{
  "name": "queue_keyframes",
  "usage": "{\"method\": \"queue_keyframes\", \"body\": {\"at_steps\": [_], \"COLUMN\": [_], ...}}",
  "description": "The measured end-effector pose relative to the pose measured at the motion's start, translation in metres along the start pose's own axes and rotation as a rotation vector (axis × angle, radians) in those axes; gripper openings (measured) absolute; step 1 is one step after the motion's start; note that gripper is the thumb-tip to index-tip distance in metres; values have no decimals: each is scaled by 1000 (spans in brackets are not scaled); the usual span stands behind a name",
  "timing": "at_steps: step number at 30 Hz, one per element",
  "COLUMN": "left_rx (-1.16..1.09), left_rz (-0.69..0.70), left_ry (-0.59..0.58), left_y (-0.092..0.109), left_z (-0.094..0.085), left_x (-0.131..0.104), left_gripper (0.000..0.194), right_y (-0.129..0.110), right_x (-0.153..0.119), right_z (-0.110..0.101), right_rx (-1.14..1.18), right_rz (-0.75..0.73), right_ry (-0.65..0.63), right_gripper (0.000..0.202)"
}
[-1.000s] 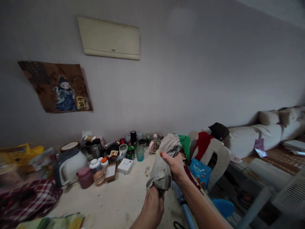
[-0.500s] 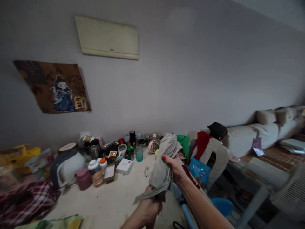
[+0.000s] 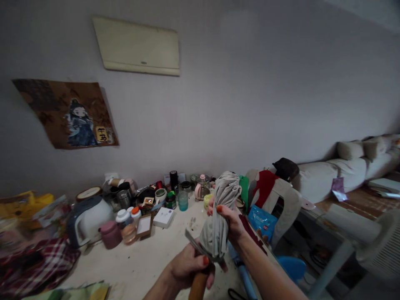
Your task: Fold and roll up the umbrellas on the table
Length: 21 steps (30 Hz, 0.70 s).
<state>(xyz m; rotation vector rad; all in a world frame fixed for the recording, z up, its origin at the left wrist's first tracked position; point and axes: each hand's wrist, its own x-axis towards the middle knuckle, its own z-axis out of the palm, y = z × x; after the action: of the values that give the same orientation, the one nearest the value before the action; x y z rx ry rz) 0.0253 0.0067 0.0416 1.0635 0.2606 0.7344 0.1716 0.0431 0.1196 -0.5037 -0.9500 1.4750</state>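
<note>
So there's one grey fabric bundle (image 3: pixel 220 212) in play, held up over the desk (image 3: pixel 134 266), with one brown handle (image 3: pixel 198 285) poking out of its lower end. Two hands on it: the left hand (image 3: pixel 189 266) has its fingers curled closed round the handle, right by a loose grey strip, and the right hand (image 3: pixel 233 221) has its fingers wrapped partway round the middle of the fabric.

Counting the rest: one kettle (image 3: pixel 93 221), one mauve jar (image 3: pixel 111 234), one orange-capped bottle (image 3: pixel 136 215), one white box (image 3: pixel 163 217), one open brown box (image 3: pixel 144 226), one teal glass (image 3: pixel 183 202), one pink-handled pot (image 3: pixel 202 189). The back row's too jumbled for me to count.

Room-wise, there's a decent bare patch between the boxes and the left forearm. Right side is tighter: a light blue rod-like thing (image 3: pixel 245 279) lies beside the right forearm, and a blue packet (image 3: pixel 261 219) sits near the desk's right edge.

The desk is pale with dark specks and stains, a plaid cloth (image 3: pixel 46 266) on its left. Behind it, a plain wall with one poster (image 3: pixel 78 116) and one cream panel (image 3: pixel 137 48); a pale sofa (image 3: pixel 328 175) and a fan (image 3: pixel 383 243) are off right.
</note>
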Motion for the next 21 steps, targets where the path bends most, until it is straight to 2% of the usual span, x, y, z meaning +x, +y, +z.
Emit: {"method": "queue_keyframes", "body": {"at_steps": [2,4,6,8,9,11,14,15,17,19,21], "left_rx": [11,121,391,756,910,1070,1043,1011,903,684,401], "left_rz": [-3,-12,4,88,133,159,86,98,140,139,89], "left_ry": [7,132,331,512,577,687,808,804,719,557,364], "left_y": [-5,-7,-6,-6,-7,-11,-18,-19,-14,-3,8], "left_z": [0,2,2,3,4,6,9,11,13,15,14], "left_x": [0,-1,-1,2,4,10,15,15,14,11,8], "left_gripper": [58,52,38,26,31,50,63,65,74,85,91], "right_y": [-1,2,9,18,23,33,39,39,35,28,22], "right_x": [-2,1,6,14,17,23,26,26,22,16,9], "right_z": [0,-2,-4,-4,-4,-1,0,-1,-5,-8,-10], "right_rx": [5,-3,-28,-69,-91,-137,-184,-184,-167,-123,-60], "right_rz": [30,15,10,9,-12,-91,-146,-143,-152,-138,-52], "right_ry": [-73,-46,63,240,341,509,600,586,514,399,266], "right_gripper": [39,40,40,42,44,51,54,50,44,40,39]}}
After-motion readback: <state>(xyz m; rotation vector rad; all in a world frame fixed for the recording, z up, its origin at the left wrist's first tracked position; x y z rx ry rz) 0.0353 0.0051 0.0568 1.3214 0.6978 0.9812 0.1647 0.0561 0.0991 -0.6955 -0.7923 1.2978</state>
